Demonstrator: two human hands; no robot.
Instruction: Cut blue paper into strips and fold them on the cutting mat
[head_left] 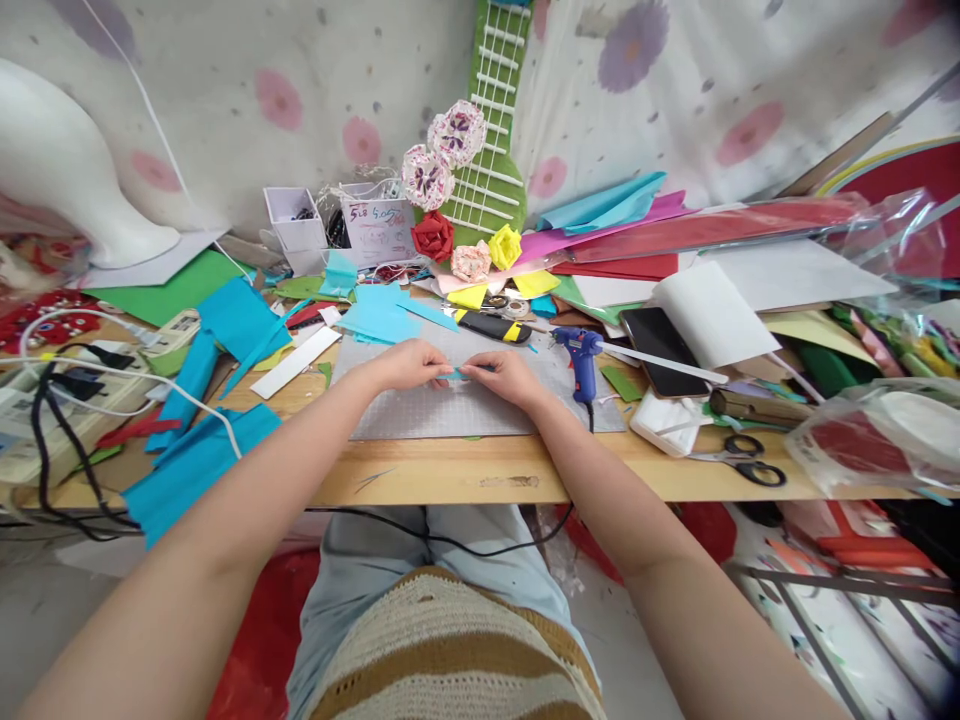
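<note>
Over a grey cutting mat [420,415], a small narrow piece of blue paper [454,375] stretches between my two hands. My left hand [412,365] pinches its left end between thumb and fingers. At the other end my right hand [504,376] pinches it the same way. Fingers hide much of the piece. Just behind my hands lie a black and yellow utility knife [491,326] and a stack of light blue paper sheets [379,315]. A blue hot glue gun [577,362] with a white glue stick stands right of my right hand.
Scissors [742,460], a black phone [660,345] and a white box [666,424] lie to the right. Power strips [56,420] with cables and blue crepe paper [202,465] crowd the left. A green paper guitar [491,130] with paper flowers stands at the back.
</note>
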